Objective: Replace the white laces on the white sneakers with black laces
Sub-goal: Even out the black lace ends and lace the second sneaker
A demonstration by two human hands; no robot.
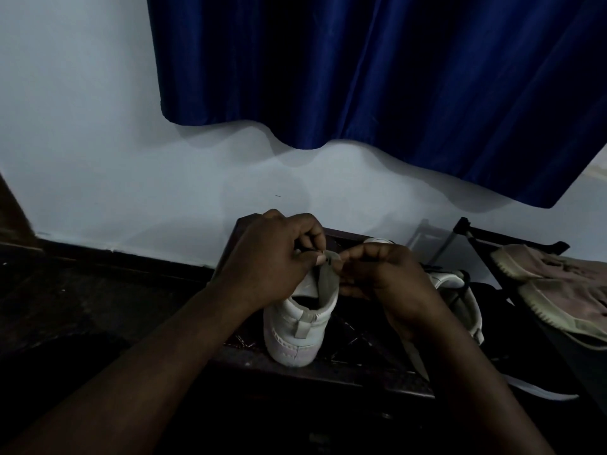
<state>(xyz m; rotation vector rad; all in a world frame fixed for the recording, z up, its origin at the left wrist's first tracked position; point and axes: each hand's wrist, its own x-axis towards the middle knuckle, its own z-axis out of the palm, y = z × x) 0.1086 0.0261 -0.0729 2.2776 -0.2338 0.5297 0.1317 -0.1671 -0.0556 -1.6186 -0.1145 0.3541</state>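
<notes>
satin-glossy curtain (377,70); matt sneaker (297,326) (smooth, stitched heel)

Left of the white sneaker (300,323), dark floor (98,307) lies free up to the wall (115,175). At its tongue, the left hand (272,254) and right hand (387,277) crowd together, pinching it. Just right lies a second sneaker (460,290); farther right, a rack (466,226) of beige shoes (558,284) blocks passage.

— Where does the single view look from?
— The person's head, facing forward and down.
— How near?
— Close: left hand (272,254) and right hand (387,277) meet on the white sneaker (300,336) at lower centre; blue curtain (377,70) fills the upper right.
</notes>
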